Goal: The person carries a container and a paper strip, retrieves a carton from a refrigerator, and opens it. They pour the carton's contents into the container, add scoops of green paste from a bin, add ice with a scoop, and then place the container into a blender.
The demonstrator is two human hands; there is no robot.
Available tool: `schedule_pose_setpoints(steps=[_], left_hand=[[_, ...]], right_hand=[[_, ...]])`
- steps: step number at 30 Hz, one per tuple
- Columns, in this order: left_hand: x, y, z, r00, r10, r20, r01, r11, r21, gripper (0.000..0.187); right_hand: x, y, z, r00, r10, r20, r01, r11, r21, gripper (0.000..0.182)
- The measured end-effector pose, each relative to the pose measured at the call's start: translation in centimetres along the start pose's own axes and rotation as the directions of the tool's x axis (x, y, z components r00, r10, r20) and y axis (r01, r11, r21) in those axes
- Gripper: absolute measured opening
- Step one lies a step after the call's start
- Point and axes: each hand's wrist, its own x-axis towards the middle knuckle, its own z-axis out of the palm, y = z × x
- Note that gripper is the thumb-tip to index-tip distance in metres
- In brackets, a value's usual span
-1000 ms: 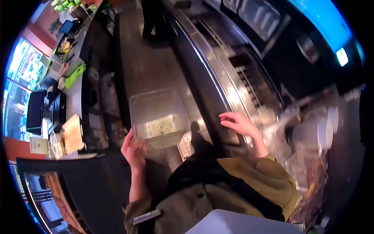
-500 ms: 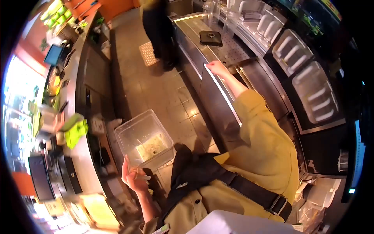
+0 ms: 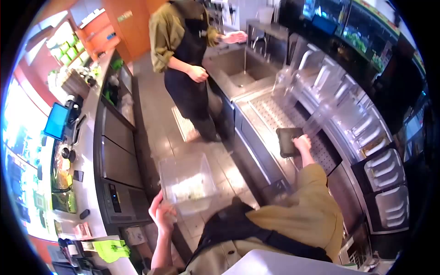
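Note:
My left hand is closed on the near left corner of a clear square plastic container, held over the floor at my left. Some pale wet bits lie at the bottom of the container. My right hand reaches forward to the counter, its fingers closed at the right edge of a flat black square piece, perhaps a lid. That piece rests at the edge of a perforated metal drain surface. Blur hides the exact finger positions of both hands.
A co-worker in a black apron stands ahead beside a sink with running water. Clear containers with white handles line the right side. A long counter holding a blue screen runs along the left.
My right hand has left the white-edged drawer front and moved onto the black square piece. The view has tilted up, showing the co-worker and sink. My left hand still holds the container.

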Motion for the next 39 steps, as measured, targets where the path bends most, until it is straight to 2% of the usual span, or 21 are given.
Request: schedule_pose_setpoints(steps=[1, 3, 4, 5, 6, 8, 9, 10, 11, 13, 15, 17, 22, 25, 26, 27, 29, 31, 35, 36, 39], left_hand=[[2.8, -0.7, -0.6, 0.999, 0.03, 0.014, -0.03, 1.0, -0.005, 0.049], [8.1, -0.9, -0.1, 0.994, 0.074, 0.08, -0.071, 0.996, -0.047, 0.053], [10.3, -1.5, 0.0, 0.994, 0.082, 0.073, -0.078, 0.995, -0.06, 0.053], [12.4, -1.8, 0.2, 0.994, -0.033, 0.107, 0.047, 0.991, -0.127, 0.056], [14.9, -1.9, 0.7, 0.986, -0.126, 0.111, 0.132, 0.99, -0.045, 0.06], [19.8, -3.6, 1.8, 0.969, -0.149, 0.198, 0.167, 0.982, -0.082, 0.062], [22.2, -4.3, 2.1, 0.963, -0.14, 0.232, 0.157, 0.986, -0.055, 0.059], [24.4, -3.9, 2.8, 0.945, -0.183, 0.27, 0.192, 0.981, -0.008, 0.056], [26.9, -4.7, 3.3, 0.929, -0.181, 0.323, 0.216, 0.974, -0.075, 0.051], [31.0, -5.6, 5.0, 0.898, -0.184, 0.4, 0.281, 0.939, -0.2, 0.048], [34.8, -7.0, 6.5, 0.885, -0.109, 0.453, 0.229, 0.948, -0.22, 0.048], [38.1, -6.9, 8.2, 0.861, -0.101, 0.498, 0.22, 0.957, -0.187, 0.046], [45.6, -7.9, 13.0, 0.864, -0.06, 0.5, 0.204, 0.949, -0.239, 0.048], [50.6, -9.8, 16.6, 0.851, -0.026, 0.524, 0.185, 0.95, -0.253, 0.047], [52.6, -10.4, 17.7, 0.849, -0.005, 0.528, 0.157, 0.957, -0.242, 0.047], [54.7, -10.7, 18.7, 0.847, 0.013, 0.532, 0.131, 0.964, -0.232, 0.047], [57.9, -11.4, 21.2, 0.869, 0.014, 0.495, 0.13, 0.958, -0.257, 0.047], [62.2, -10.8, 23.6, 0.908, 0.065, 0.413, 0.076, 0.946, -0.316, 0.047], [72.0, -11.7, 26.3, 0.94, 0.056, 0.337, 0.091, 0.911, -0.403, 0.046], [74.5, -10.9, 26.8, 0.952, -0.017, 0.306, 0.135, 0.92, -0.367, 0.047], [83.7, -12.1, 30.0, 0.966, 0.072, 0.249, 0.027, 0.928, -0.37, 0.048]], right_hand=[[-0.4, -0.2, -0.4, 0.998, 0.048, -0.048, -0.05, 0.998, -0.04, 0.062], [1.0, -0.5, -1.8, 0.968, 0.053, 0.245, -0.077, 0.993, 0.088, 0.068], [2.6, -0.1, -1.2, 0.941, -0.057, 0.334, -0.019, 0.975, 0.221, 0.063], [-0.9, -3.9, -4.1, 0.967, -0.044, 0.252, -0.02, 0.97, 0.244, 0.068], [0.1, -4.2, -2.8, 0.98, -0.196, 0.034, 0.164, 0.892, 0.421, 0.07], [-3.5, -10.8, -5.7, 0.894, -0.401, -0.199, 0.447, 0.77, 0.456, 0.064], [-6.1, -14.7, -7.8, 0.917, -0.398, 0.001, 0.26, 0.599, 0.757, 0.055], [-9.0, -18.9, -9.1, 0.873, -0.419, -0.251, 0.479, 0.631, 0.61, 0.045], [-11.5, -23.0, -9.5, 0.762, -0.502, -0.408, 0.647, 0.57, 0.507, 0.039], [-14.7, -29.7, -10.4, 0.457, -0.677, -0.577, 0.843, 0.537, 0.037, 0.035], [-15.2, -34.6, -10.0, 0.209, -0.786, -0.582, 0.939, 0.327, -0.105, 0.034], [-15.5, -38.8, -8.3, 0.052, -0.918, -0.394, 0.97, 0.14, -0.199, 0.033], [-13.0, -46.1, -3.2, 0.043, -0.953, -0.299, 0.982, 0.095, -0.161, 0.033], [-8.7, -49.6, -2.3, 0.137, -0.956, -0.259, 0.99, 0.125, 0.06, 0.036], [-7.2, -50.8, -1.8, 0.166, -0.967, -0.195, 0.986, 0.16, 0.044, 0.035], [-4.5, -51.8, 0.2, 0.059, -0.944, -0.326, 0.997, 0.043, 0.057, 0.033], [-0.7, -54.5, 0.7, 0.108, -0.948, -0.299, 0.991, 0.078, 0.112, 0.031], [2.8, -58.8, 0.7, 0.029, -0.934, -0.356, 0.996, -0.005, 0.094, 0.027], [8.1, -69.0, 0.9, 0.0, -0.951, -0.31, 0.997, -0.022, 0.07, 0.025], [9.7, -71.5, 0.7, 0.0, -0.963, -0.271, 0.987, -0.043, 0.152, 0.024], [16.8, -79.7, 1.4, 0.144, -0.92, -0.366, 0.961, 0.043, 0.272, 0.035]])
